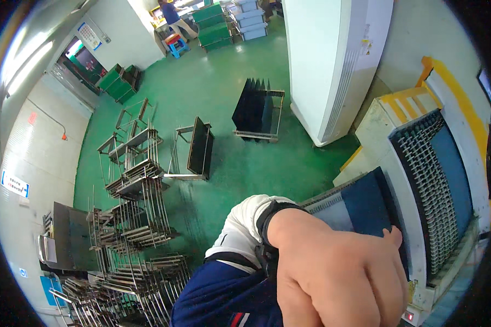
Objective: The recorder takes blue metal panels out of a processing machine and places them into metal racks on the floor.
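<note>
My left hand (343, 278) looms large and near at the lower right, its back toward me. A white sleeve with a black cuff (267, 218) leads to it. The fingers are bent and pressed together; they run off the lower edge, so what they hold, if anything, is hidden. Small fingertips (394, 237) show just past it, over a dark blue panel (368, 201); they may be my right hand's, the rest being hidden. That panel leans beside a pale machine (382, 122), whose top carries a metal mesh belt (428, 191) with a blue sheet (453, 169) along it.
Stacked metal rack frames (142, 212) crowd the left. A rack of black panels (256, 111) and a frame with one dark panel (199, 147) stand on the green floor. A tall white cabinet (333, 65) rises behind. Far off are crates (213, 24) and a person (174, 16).
</note>
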The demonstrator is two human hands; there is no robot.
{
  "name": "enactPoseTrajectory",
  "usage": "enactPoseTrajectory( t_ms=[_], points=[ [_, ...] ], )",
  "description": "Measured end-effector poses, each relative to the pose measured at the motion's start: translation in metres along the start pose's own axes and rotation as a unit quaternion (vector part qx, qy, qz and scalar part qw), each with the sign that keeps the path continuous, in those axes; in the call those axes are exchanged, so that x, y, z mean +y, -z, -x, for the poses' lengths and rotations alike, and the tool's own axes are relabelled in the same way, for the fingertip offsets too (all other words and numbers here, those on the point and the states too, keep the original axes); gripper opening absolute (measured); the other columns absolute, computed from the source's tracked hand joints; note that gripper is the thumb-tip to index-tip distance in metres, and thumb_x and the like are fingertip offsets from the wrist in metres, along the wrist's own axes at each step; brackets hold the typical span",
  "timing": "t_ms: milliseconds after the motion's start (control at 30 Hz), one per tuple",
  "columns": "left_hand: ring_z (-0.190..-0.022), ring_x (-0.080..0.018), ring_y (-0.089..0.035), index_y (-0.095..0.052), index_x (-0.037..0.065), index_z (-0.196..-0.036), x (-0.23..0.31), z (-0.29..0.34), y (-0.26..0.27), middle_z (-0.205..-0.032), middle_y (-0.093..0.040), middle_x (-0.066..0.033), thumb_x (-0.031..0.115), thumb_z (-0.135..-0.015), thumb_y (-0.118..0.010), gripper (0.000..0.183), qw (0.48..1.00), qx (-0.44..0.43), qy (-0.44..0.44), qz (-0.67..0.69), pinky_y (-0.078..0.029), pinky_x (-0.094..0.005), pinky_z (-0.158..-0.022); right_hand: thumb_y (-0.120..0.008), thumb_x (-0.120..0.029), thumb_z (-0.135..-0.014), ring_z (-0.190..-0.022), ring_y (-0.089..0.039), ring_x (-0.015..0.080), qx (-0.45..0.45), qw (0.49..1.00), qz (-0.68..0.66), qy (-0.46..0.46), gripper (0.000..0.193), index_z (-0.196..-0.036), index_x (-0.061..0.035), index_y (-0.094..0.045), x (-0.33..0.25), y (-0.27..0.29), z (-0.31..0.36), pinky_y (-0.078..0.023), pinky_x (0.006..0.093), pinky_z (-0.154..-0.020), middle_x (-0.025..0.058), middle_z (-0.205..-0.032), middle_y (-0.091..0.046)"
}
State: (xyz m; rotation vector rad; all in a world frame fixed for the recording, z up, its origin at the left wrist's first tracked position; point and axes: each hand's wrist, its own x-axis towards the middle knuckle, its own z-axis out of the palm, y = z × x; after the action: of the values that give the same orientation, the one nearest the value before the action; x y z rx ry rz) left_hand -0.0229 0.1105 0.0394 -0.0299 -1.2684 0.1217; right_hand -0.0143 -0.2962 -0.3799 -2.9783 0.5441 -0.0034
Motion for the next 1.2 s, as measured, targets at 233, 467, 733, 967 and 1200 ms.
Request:
enactPoseTrajectory(
  t_ms=[233,467,733,967,1200],
  points=[
    [-0.056,-0.0272,-0.051,-0.056,0.003,-0.07,0.02,-0.006,0.023,-0.065,-0.051,-0.009,0.035,-0.092,-0.061,0.039,0.98,-0.16,0.001,-0.12,-0.036,-0.0349,-0.047,-0.074,-0.028,-0.075,-0.097,-0.061,0.0404,-0.021,1.0,0.011,0.0,0.041,-0.103,0.0015,-0.066,-0.023,0.025,0.008,-0.047,0.047,-0.085,0.0235,-0.101,-0.066],
    [-0.059,-0.0325,-0.051,-0.054,0.002,-0.071,0.035,-0.01,0.038,-0.067,-0.051,-0.0125,0.028,-0.094,-0.059,0.035,0.97,-0.211,0.061,-0.102,-0.038,-0.0372,-0.049,-0.073,-0.027,-0.074,-0.097,-0.061,0.0413,0.008,1.0,-0.019,-0.004,0.044,-0.105,0.0032,-0.065,-0.015,0.087,0.011,-0.047,0.0475,-0.084,0.024,-0.102,-0.065],
    [-0.06,-0.022,-0.053,-0.057,0.002,-0.073,0.03,0.019,0.086,-0.07,-0.055,-0.0078,0.023,-0.093,-0.063,0.029,0.93,-0.076,0.29,-0.211,-0.04,-0.0326,-0.053,-0.07,-0.031,-0.078,-0.1,-0.058,0.0384,0.002,1.0,0.002,-0.024,0.048,-0.113,0.0016,-0.063,-0.027,0.195,0.041,-0.044,0.0454,-0.088,0.0218,-0.102,-0.064],
    [-0.073,-0.0089,-0.059,-0.057,0.005,-0.081,0.056,0.113,0.163,-0.077,-0.058,-0.0008,0.012,-0.09,-0.065,0.014,0.793,0.199,0.487,-0.307,-0.046,-0.0234,-0.065,-0.069,-0.024,-0.078,-0.096,-0.056,0.044,0.08,0.992,-0.086,-0.033,0.041,-0.106,0.0053,-0.063,-0.003,0.221,0.069,-0.042,0.0461,-0.084,0.0277,-0.097,-0.062],
    [-0.068,-0.0164,-0.053,-0.051,0.007,-0.084,0.142,0.243,0.225,-0.078,-0.054,-0.0041,0.007,-0.089,-0.056,0.007,0.662,0.506,0.413,-0.367,-0.045,-0.0303,-0.064,-0.071,-0.032,-0.082,-0.103,-0.054,0.027,0.208,0.881,-0.339,-0.257,0.051,-0.116,0.004,-0.06,0.044,0.262,0.097,-0.041,0.0381,-0.089,0.0157,-0.114,-0.059]
  ],
)
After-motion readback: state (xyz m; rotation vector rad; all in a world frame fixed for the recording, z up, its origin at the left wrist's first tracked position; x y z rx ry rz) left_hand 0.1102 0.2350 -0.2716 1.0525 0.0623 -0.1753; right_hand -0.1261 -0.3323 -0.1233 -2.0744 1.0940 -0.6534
